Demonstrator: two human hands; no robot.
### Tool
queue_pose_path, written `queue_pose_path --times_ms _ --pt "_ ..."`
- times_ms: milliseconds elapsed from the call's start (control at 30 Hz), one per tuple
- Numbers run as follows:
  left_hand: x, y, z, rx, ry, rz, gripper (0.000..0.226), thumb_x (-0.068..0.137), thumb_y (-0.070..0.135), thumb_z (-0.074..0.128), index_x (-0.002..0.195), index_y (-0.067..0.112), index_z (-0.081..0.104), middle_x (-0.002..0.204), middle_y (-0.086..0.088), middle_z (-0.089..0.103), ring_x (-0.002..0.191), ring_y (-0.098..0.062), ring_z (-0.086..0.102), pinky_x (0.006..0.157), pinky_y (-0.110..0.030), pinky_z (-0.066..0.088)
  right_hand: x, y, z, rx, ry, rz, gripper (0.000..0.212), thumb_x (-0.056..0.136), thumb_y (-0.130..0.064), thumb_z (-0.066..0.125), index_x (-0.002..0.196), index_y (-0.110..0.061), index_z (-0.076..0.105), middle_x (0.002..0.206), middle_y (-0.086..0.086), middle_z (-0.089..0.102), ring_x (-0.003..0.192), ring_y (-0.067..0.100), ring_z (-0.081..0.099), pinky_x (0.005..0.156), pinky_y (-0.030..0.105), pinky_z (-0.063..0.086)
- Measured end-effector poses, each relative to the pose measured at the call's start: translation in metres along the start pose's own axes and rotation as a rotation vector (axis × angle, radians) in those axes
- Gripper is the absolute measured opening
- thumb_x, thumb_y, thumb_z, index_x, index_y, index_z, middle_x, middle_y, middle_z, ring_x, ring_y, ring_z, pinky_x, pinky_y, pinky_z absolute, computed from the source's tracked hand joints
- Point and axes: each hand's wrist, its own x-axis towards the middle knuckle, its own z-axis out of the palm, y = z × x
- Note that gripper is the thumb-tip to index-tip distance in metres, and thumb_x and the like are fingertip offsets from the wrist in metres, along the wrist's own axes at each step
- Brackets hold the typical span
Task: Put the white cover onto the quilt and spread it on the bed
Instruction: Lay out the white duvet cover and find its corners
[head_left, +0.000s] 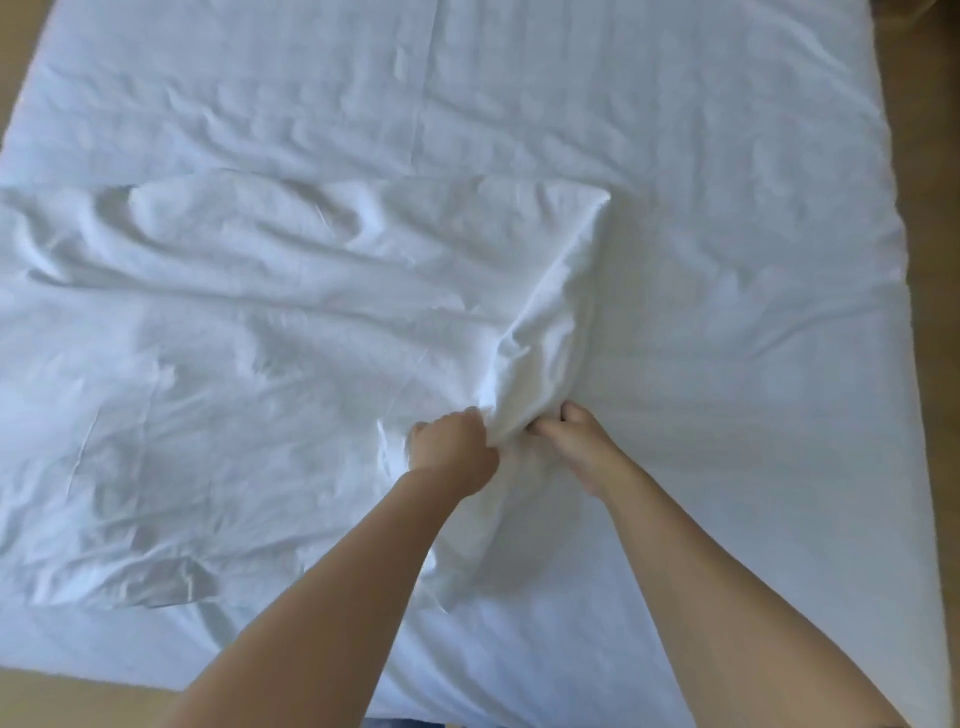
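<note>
Reaches forward with both bare arms. Clenches left hand (453, 447) round a raised fold of the white cover (234, 322), pinches the same fold from the other side with right hand (571, 441). Has the rest lying rumpled over the left half of the bed (727, 249), brown floor (937, 208) alongside

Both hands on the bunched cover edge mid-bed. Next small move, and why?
Probably draw that edge rightward, hands moving apart. The left hand and right hand grip one bunched ridge of the cover, which lies wrinkled on the left half only; the bed to the right shows just its sheet.
</note>
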Motion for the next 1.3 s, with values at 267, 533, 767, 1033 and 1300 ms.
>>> queue_pose_path --times_ms 267,533,767,1033,1300 --pt "-0.032 0.033 -0.066 -0.619 0.296 0.125 0.011 0.081 0.019 0.054 0.072 0.022 0.052 0.062 0.008 0.054 0.065 -0.019 0.053 0.058 -0.028 0.04 -0.061 -0.07 -0.005 -0.104 0.092 -0.458 0.016 0.095 -0.022 0.048 0.089 -0.012 0.059 0.085 0.007 0.065 0.08 0.018 0.061 0.068 0.03 0.047" --pt "-0.027 0.059 -0.052 -0.423 0.103 0.196 0.009 0.082 0.018 0.055 0.088 0.012 0.056 0.079 -0.003 0.062 0.079 -0.025 0.059 0.066 -0.036 0.045 -0.074 -0.033 -0.037 0.194 0.098 -0.196 0.012 0.088 -0.024 0.062 0.096 -0.016 0.065 0.09 0.005 0.071 0.083 0.019 0.067 0.07 0.031 0.052" --pt "-0.013 0.045 0.001 0.119 -0.052 0.11 0.065 0.078 0.06 0.057 0.128 0.022 0.04 0.118 -0.001 0.053 0.119 -0.027 0.045 0.105 -0.045 0.024 -0.059 0.031 -0.009 -0.173 0.018 -0.038 0.015 0.094 -0.013 0.047 0.098 -0.01 0.061 0.083 0.002 0.059 0.076 0.015 0.052 0.059 0.019 0.037" --pt "-0.009 0.037 -0.038 -0.062 -0.07 0.104 0.038 0.079 0.042 0.064 0.101 0.014 0.055 0.087 0.001 0.056 0.087 -0.023 0.056 0.072 -0.03 0.04 -0.072 0.02 -0.019 -0.141 0.344 -0.085 0.023 0.095 -0.013 0.042 0.104 -0.002 0.061 0.102 0.014 0.064 0.097 0.029 0.058 0.083 0.037 0.047" --pt "-0.024 0.01 0.015 -0.102 -0.024 0.053 0.068 0.079 0.044 0.066 0.134 0.02 0.036 0.129 -0.004 0.047 0.124 -0.025 0.041 0.1 -0.037 0.032 -0.073 0.029 0.01 -0.313 0.35 0.026 0.056 0.086 -0.032 0.06 0.131 -0.003 0.043 0.127 0.015 0.048 0.118 0.035 0.046 0.098 0.042 0.04"
